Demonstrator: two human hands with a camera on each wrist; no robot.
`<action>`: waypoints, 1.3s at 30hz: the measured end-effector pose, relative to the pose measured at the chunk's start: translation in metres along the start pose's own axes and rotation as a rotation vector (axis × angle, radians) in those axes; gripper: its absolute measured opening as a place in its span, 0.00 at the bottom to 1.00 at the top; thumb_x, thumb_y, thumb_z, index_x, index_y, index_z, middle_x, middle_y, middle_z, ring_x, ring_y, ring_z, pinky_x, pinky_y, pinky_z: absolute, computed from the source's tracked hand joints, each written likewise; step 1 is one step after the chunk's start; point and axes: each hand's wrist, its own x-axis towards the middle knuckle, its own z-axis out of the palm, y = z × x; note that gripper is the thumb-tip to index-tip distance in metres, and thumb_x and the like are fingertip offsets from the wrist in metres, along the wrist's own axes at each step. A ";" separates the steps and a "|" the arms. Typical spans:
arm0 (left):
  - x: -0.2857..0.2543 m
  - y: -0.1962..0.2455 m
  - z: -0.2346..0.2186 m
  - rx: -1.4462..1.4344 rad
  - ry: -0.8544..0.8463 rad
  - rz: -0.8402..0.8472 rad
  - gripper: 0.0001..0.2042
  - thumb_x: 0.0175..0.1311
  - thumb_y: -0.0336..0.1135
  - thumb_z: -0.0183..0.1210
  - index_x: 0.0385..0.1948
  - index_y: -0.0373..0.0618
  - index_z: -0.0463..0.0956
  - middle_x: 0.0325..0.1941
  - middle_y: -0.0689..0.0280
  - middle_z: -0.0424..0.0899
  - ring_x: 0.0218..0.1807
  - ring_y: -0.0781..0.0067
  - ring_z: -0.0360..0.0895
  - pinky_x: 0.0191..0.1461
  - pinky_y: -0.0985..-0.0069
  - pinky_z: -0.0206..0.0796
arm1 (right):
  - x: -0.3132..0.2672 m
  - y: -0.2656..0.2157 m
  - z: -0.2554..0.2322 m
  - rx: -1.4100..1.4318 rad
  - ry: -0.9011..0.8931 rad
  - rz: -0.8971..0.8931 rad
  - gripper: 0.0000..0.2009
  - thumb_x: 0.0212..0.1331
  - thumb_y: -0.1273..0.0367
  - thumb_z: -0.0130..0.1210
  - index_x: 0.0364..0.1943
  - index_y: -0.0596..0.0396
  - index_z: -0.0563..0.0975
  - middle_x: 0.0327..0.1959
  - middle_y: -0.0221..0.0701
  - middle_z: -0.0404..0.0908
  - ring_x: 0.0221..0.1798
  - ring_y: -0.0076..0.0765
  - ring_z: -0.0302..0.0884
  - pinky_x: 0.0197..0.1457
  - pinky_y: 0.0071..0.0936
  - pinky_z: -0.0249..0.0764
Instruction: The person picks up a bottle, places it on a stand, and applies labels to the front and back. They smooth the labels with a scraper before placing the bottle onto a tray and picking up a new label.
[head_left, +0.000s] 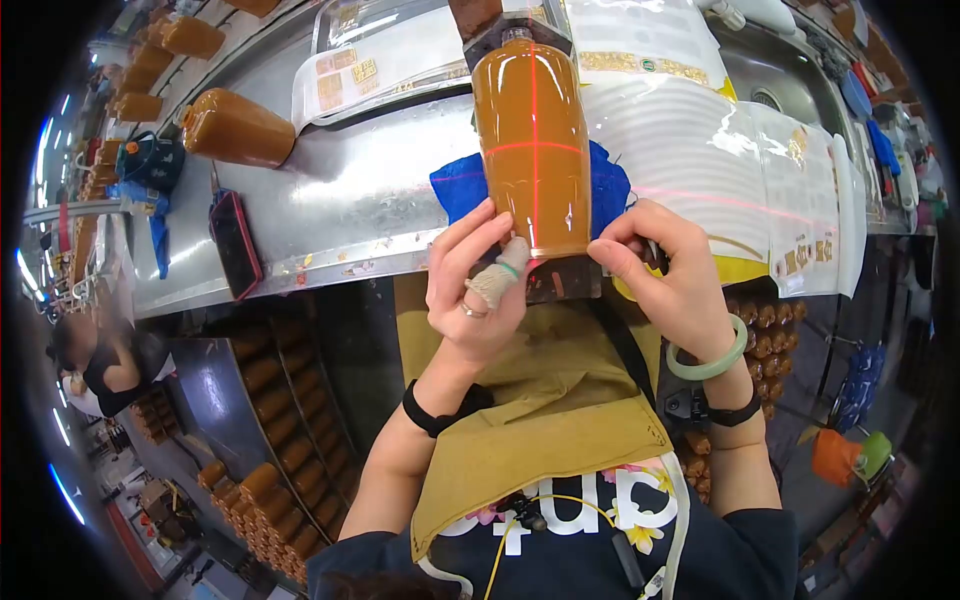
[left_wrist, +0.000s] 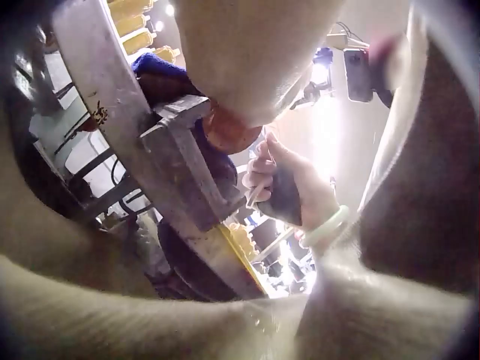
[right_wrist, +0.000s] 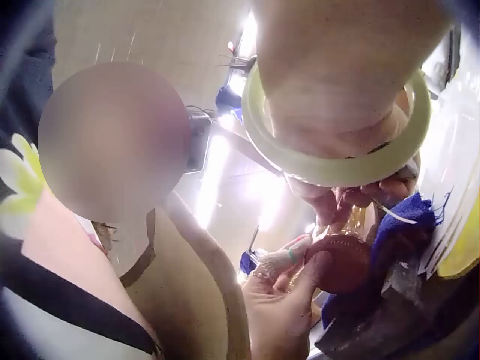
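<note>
On the left of a metal counter (head_left: 350, 195) is a spare brown bottle (head_left: 238, 127), and near it a phone (head_left: 236, 245) with a red edge lies close to the counter's front. A dark green container (head_left: 150, 162) sits farther left, with blue cloth (head_left: 158, 240) hanging beside it. A metal sink (head_left: 775, 70) is at the upper right. Below the counter, many brown bottles (head_left: 265, 510) stand in rows. An orange seat (head_left: 835, 457) touches or overlaps a green one (head_left: 876, 452); which is unclear. A person in dark clothing (head_left: 115, 370) is at the far left.
</note>
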 end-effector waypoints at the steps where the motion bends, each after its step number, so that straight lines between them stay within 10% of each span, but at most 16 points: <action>1: -0.004 -0.003 -0.001 -0.045 -0.007 -0.031 0.17 0.53 0.15 0.73 0.46 0.37 0.83 0.52 0.55 0.88 0.56 0.49 0.86 0.52 0.64 0.83 | 0.000 0.000 0.001 0.011 -0.004 0.009 0.06 0.61 0.71 0.68 0.33 0.60 0.84 0.27 0.32 0.80 0.25 0.28 0.69 0.31 0.28 0.64; 14: -0.001 0.001 -0.001 0.029 -0.127 0.170 0.09 0.64 0.25 0.69 0.45 0.44 0.85 0.59 0.55 0.84 0.65 0.46 0.77 0.60 0.57 0.80 | 0.002 0.004 0.002 0.005 0.015 -0.021 0.07 0.61 0.71 0.69 0.32 0.60 0.84 0.26 0.33 0.79 0.25 0.30 0.68 0.33 0.29 0.65; 19: -0.005 -0.004 0.001 -0.027 0.016 0.003 0.12 0.54 0.16 0.73 0.39 0.39 0.84 0.52 0.57 0.88 0.53 0.48 0.86 0.54 0.62 0.84 | 0.003 -0.001 0.002 0.009 0.003 -0.024 0.07 0.61 0.70 0.69 0.33 0.60 0.84 0.26 0.33 0.79 0.25 0.30 0.69 0.33 0.29 0.66; 21: -0.007 -0.008 -0.003 -0.032 -0.027 -0.025 0.23 0.53 0.15 0.73 0.53 0.40 0.84 0.53 0.54 0.87 0.55 0.48 0.86 0.53 0.64 0.83 | 0.003 -0.001 0.003 0.007 0.002 -0.012 0.07 0.61 0.70 0.69 0.33 0.60 0.84 0.26 0.33 0.79 0.25 0.30 0.69 0.33 0.29 0.66; 32: 0.006 -0.001 0.004 -0.043 -0.036 0.125 0.14 0.58 0.18 0.71 0.45 0.44 0.85 0.53 0.56 0.87 0.57 0.48 0.83 0.52 0.65 0.85 | 0.004 0.003 0.003 0.005 0.003 -0.003 0.07 0.62 0.69 0.69 0.33 0.60 0.84 0.26 0.33 0.79 0.25 0.30 0.70 0.34 0.29 0.67; 39: -0.007 -0.001 -0.004 0.000 -0.012 -0.080 0.13 0.56 0.15 0.71 0.42 0.37 0.84 0.54 0.56 0.87 0.56 0.50 0.85 0.52 0.66 0.83 | 0.004 0.000 0.002 -0.002 -0.029 0.024 0.07 0.62 0.70 0.69 0.33 0.60 0.84 0.26 0.33 0.79 0.27 0.31 0.70 0.35 0.29 0.67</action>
